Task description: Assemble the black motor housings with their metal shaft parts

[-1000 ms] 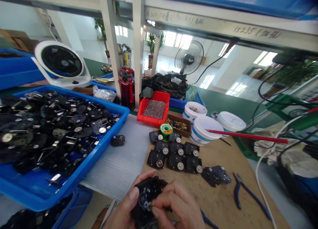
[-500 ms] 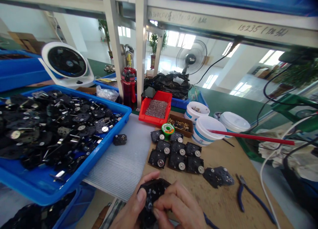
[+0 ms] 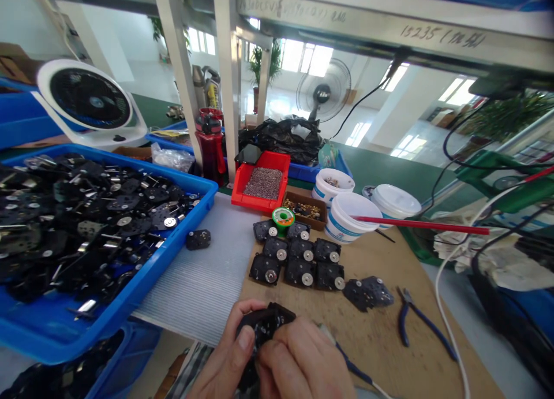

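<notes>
Both my hands are at the bottom centre of the head view, wrapped round one black plastic part (image 3: 265, 324). My left hand (image 3: 225, 361) grips its left side with the thumb on top. My right hand (image 3: 303, 361) covers its right side, fingers curled and pressed on it. Just beyond, on the brown board (image 3: 381, 341), lies a neat group of several similar black parts with metal centres (image 3: 298, 260). Two more black parts (image 3: 367, 292) lie loose to the right of that group.
A large blue tray (image 3: 173, 254) full of black parts fills the left. One stray part (image 3: 198, 239) sits on the ribbed white sheet (image 3: 203, 283). Farther back: red bin of small pieces (image 3: 259, 185), solder spool (image 3: 283, 217), white tubs (image 3: 350, 217), blue-handled pliers (image 3: 411, 321), cables at right.
My hands stay closed on the black part, shifting slightly lower in view; my right hand has closed further over it. The view has swung a little, moving the bench leftward.
</notes>
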A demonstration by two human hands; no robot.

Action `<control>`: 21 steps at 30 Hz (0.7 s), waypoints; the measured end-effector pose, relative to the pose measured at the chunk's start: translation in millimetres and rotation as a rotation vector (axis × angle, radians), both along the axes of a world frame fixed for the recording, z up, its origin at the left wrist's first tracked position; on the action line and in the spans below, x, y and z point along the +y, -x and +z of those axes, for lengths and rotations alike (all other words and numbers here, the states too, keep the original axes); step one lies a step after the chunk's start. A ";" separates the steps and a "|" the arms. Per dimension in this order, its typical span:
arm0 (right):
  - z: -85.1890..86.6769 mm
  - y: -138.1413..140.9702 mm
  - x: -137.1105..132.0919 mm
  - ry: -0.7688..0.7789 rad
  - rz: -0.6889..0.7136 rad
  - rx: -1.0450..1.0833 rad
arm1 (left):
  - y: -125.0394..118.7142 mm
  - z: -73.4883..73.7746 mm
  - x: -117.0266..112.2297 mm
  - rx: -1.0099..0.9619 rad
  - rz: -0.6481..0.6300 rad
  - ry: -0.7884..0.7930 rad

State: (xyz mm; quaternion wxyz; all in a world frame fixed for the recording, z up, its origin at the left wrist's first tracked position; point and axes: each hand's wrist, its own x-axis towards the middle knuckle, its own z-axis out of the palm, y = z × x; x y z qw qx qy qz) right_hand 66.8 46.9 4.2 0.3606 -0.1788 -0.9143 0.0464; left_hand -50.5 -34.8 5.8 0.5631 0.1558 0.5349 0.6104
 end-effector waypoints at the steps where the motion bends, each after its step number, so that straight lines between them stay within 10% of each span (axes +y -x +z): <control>1: -0.5 0.0 1.3 -0.012 0.019 0.002 | -0.8 -0.4 0.7 0.024 0.002 0.012; 21: -0.1 -7.4 0.9 0.174 0.075 -0.044 | -13.7 -4.7 0.5 -0.207 0.058 0.134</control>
